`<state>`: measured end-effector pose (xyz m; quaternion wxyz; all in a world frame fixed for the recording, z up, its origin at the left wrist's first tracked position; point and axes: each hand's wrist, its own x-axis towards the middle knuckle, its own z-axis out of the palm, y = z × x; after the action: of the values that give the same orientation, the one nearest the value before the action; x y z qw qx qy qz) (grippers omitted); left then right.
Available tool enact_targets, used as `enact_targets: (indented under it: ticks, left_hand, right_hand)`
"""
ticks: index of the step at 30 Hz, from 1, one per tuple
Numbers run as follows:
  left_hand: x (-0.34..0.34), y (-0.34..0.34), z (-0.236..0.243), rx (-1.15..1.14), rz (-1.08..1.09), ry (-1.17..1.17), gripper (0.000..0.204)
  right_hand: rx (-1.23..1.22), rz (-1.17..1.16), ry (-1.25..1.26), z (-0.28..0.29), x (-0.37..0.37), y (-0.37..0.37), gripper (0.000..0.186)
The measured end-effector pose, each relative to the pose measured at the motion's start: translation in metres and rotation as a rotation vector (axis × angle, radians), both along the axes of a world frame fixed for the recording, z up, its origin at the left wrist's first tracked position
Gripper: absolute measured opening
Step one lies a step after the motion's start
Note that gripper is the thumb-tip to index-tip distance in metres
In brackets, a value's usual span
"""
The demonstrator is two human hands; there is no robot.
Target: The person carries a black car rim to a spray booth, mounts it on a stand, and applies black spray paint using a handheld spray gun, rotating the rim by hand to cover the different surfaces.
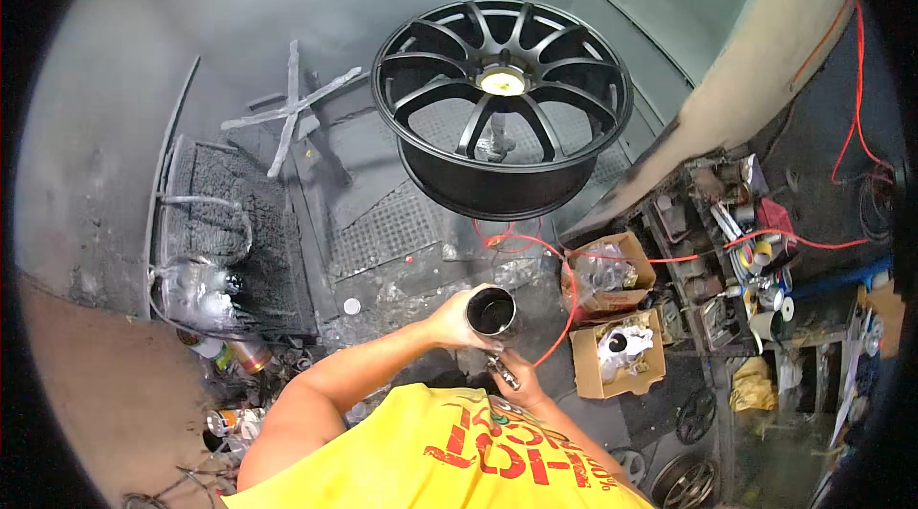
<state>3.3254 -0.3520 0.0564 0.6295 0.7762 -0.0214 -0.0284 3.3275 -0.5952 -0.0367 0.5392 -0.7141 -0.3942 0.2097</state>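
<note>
One black multi-spoke wheel rim [502, 102] on a stand. One open metal cup [491, 311], dark inside. One spray gun [504, 373]. Two open cardboard boxes: one upper [612, 272], one lower [620, 353]. One red hose [564, 291]. Two more wheels [690, 456] on the floor, lower right.

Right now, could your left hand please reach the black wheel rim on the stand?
Probably not at once: the left hand is wrapped around the dark cup, and the black wheel rim stands well ahead across open floor.
</note>
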Motion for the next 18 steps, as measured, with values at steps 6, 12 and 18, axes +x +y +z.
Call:
enact_targets:
  ticks: [6,12,18]
  left_hand:
    - [-0.04,-0.013,-0.009,0.014,0.219,0.076,0.078]
    - [-0.064,-0.028,-0.003,0.036,0.355,0.116,0.072]
    - [-0.078,-0.04,0.001,0.05,0.415,0.144,0.071]
  right_hand:
    - [-0.004,0.144,0.019,-0.024,-0.005,-0.01,0.044]
    - [-0.041,0.324,0.198,-0.035,-0.008,-0.02,0.049]
    - [-0.044,0.372,0.199,-0.035,-0.008,-0.021,0.055]
